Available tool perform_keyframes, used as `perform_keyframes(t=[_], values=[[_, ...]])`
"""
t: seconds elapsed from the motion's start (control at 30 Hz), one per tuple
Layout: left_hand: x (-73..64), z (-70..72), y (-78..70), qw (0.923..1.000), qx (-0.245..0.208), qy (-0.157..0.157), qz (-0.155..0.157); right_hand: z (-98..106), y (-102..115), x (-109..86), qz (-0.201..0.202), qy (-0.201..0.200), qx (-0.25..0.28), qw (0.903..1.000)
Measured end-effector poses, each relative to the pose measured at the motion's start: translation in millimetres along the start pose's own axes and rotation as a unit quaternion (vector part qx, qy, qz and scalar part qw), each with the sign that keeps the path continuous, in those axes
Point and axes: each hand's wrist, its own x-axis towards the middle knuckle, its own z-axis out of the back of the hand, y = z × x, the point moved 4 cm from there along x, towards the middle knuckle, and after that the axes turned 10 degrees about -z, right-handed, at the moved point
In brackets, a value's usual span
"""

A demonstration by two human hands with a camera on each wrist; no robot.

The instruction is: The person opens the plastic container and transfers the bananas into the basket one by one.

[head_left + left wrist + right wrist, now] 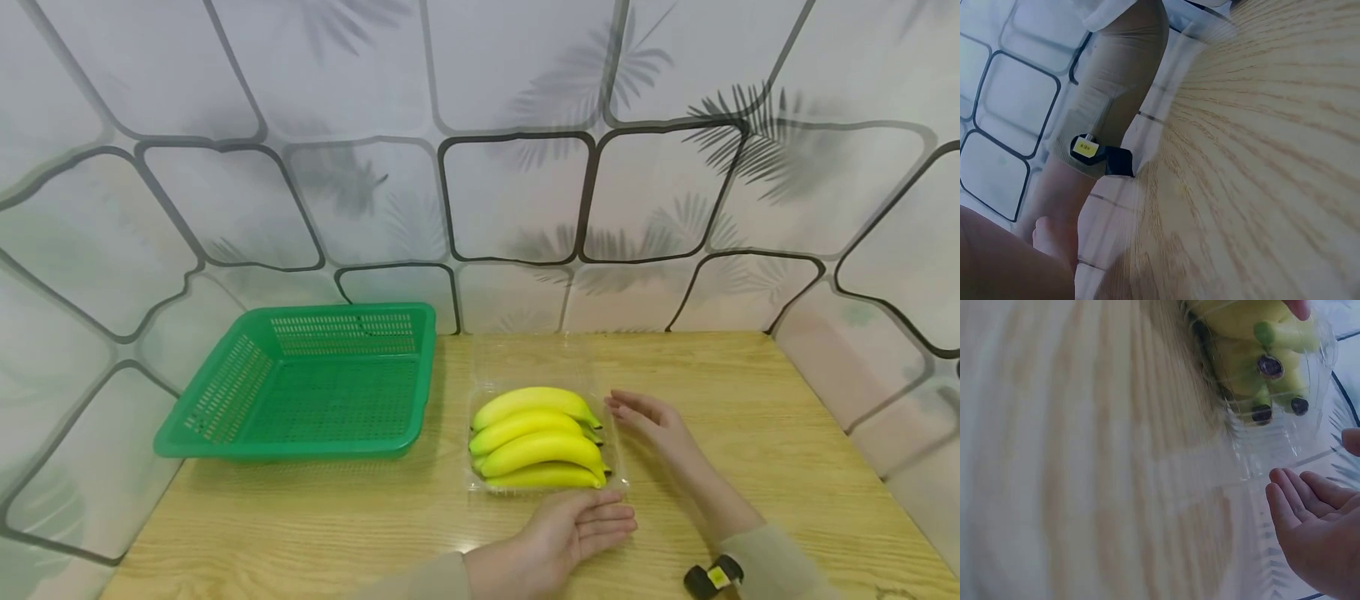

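Several yellow bananas point(538, 437) lie side by side in a clear plastic clamshell box point(617, 462), whose lid point(532, 360) is folded back toward the wall. In the right wrist view, dark-tipped banana ends point(1270, 367) show through the box's side. My left hand point(573, 533) is at the box's front edge, fingers straight and pointing right. Beside the right edge is my right hand point(656, 425), its fingers extended toward the box. The right wrist view shows this hand point(1322, 531) with its fingertips close to the plastic. Neither hand grips anything.
A green plastic basket point(420, 417) with slotted sides stands left of the box on the wooden table point(337, 517). Behind the table rises a patterned wall point(517, 200). A small black device point(712, 577) is strapped at the right sleeve.
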Motion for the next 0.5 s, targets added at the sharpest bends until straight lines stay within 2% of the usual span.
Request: perform_keyframes(t=[0.13,0.27,0.4,0.5], values=[[-2.1,0.4,-1.6,0.9995,0.001,0.024,0.022,-4,-5,-0.4,-0.037,-0.001,0.039,0.9986],[-4.8,1.5,-5.9,0.9959,0.005,0.077,0.049,-6,-8,0.4,-0.036,-0.009,0.069,0.9969],[-7.2,2.7,-11.6,0.9872,0.027,0.139,0.072,-7,-11,-1.1,-0.043,-0.020,0.089,0.9949],[-8.3,3.3,-17.2,0.9777,0.061,0.187,0.073,-9,-11,-2.8,-0.050,-0.028,0.092,0.9941]])
